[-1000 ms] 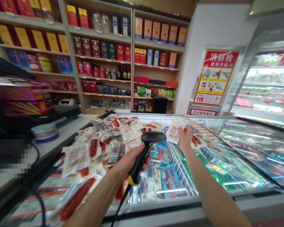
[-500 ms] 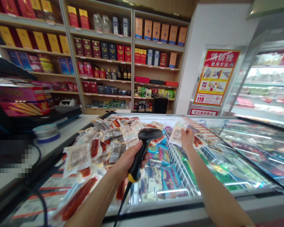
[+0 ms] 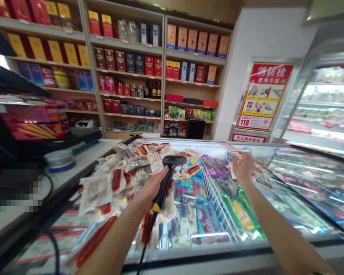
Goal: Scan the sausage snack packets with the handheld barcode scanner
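My left hand is closed round the handle of a black barcode scanner, whose head points away from me over the open chest freezer. Its cable hangs down toward me. My right hand is stretched out to the right, low over several packets on the freezer's glass lid. Its fingers are curled on a pale vacuum packet, which is blurred. A heap of vacuum-packed sausage packets lies just left of the scanner.
Wrapped ice creams fill the freezer's wire baskets. At left is a white counter with a round tin and a dark terminal. Shelves of boxed bottles line the back wall; a red poster and an open cooler stand at right.
My right hand has carried the packet from in front of the scanner down and to the right, onto the glass lid. The scanner has drifted slightly left and away.
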A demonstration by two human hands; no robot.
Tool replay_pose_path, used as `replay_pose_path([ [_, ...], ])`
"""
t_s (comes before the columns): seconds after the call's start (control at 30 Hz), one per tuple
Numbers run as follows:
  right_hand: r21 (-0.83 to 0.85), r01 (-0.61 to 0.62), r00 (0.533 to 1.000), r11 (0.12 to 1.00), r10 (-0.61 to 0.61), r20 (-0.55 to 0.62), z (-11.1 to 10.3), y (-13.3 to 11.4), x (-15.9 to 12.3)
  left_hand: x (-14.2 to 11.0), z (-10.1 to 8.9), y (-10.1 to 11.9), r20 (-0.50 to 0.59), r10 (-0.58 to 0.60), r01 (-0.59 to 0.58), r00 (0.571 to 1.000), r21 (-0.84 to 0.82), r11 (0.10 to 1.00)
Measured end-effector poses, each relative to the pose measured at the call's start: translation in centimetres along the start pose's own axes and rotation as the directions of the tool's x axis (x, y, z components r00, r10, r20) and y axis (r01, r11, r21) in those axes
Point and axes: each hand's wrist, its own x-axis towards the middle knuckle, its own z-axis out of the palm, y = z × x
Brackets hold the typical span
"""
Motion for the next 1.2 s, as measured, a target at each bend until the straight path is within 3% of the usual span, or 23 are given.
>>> replay_pose_path([
  [0.03, 0.044, 0.129, 0.985, 0.991, -0.133, 0.107, 0.2, -1.8, -0.6, 0.0, 0.0, 0.0, 0.005, 0.006, -0.006, 1.000, -0.002, 1.000],
  [0.07, 0.120, 0.263, 0.924, 0.957, -0.286, 0.254, 0.5, -3.7, -1.3, 0.0, 0.0, 0.0, 0.012, 0.012, -0.012, 1.000, -0.003, 1.000],
  [0.1, 0.190, 0.360, 0.833, 0.913, -0.406, 0.375, 0.9, -5.4, -2.1, -0.1, 0.1, 0.0, 0.018, 0.017, -0.017, 1.000, -0.002, 1.000],
  [0.13, 0.229, 0.412, 0.755, 0.882, -0.471, 0.456, 1.3, -7.0, -2.8, -0.1, 0.1, -0.1, 0.024, 0.021, -0.021, 0.999, 0.000, 1.000],
  [0.23, 0.258, 0.462, 0.574, 0.848, -0.508, 0.642, 2.4, -9.6, -4.6, -0.2, 0.3, -0.1, 0.022, 0.038, -0.038, 0.999, 0.009, 0.999],
  [0.3, 0.252, 0.472, 0.515, 0.845, -0.496, 0.699, 2.6, -9.7, -5.4, -0.3, 0.4, -0.1, 0.029, 0.047, -0.047, 0.998, 0.012, 0.999],
  [0.33, 0.243, 0.474, 0.511, 0.846, -0.489, 0.707, 2.5, -9.4, -5.6, -0.3, 0.5, -0.1, 0.039, 0.050, -0.050, 0.998, 0.013, 0.999],
  [0.57, 0.072, 0.457, 0.646, 0.887, -0.386, 0.658, 0.7, -7.4, -6.6, -0.3, 0.5, -0.4, 0.104, 0.049, -0.053, 0.993, 0.036, 0.998],
  [0.67, 0.120, 0.378, 0.668, 0.918, -0.360, 0.651, 0.5, -7.4, -6.9, -0.3, 0.6, -0.5, 0.098, 0.042, -0.047, 0.994, 0.057, 0.997],
  [0.77, 0.184, 0.288, 0.734, 0.940, -0.341, 0.587, 0.4, -7.4, -6.8, -0.4, 0.7, -0.4, 0.093, 0.046, -0.052, 0.995, 0.062, 0.997],
  [0.87, 0.267, 0.288, 0.794, 0.919, -0.386, 0.470, 0.4, -7.3, -6.4, -0.6, 0.9, -0.3, 0.099, 0.043, -0.050, 0.994, 0.068, 0.996],
  [0.97, 0.273, 0.298, 0.825, 0.915, -0.391, 0.409, 0.3, -7.1, -5.9, -0.9, 1.3, -0.3, 0.094, 0.058, -0.065, 0.994, 0.074, 0.995],
  [1.2, 0.214, 0.257, 0.857, 0.942, -0.325, 0.400, 0.2, -7.1, -5.7, -1.0, 1.5, -0.4, 0.097, 0.091, -0.096, 0.991, 0.055, 0.994],
])
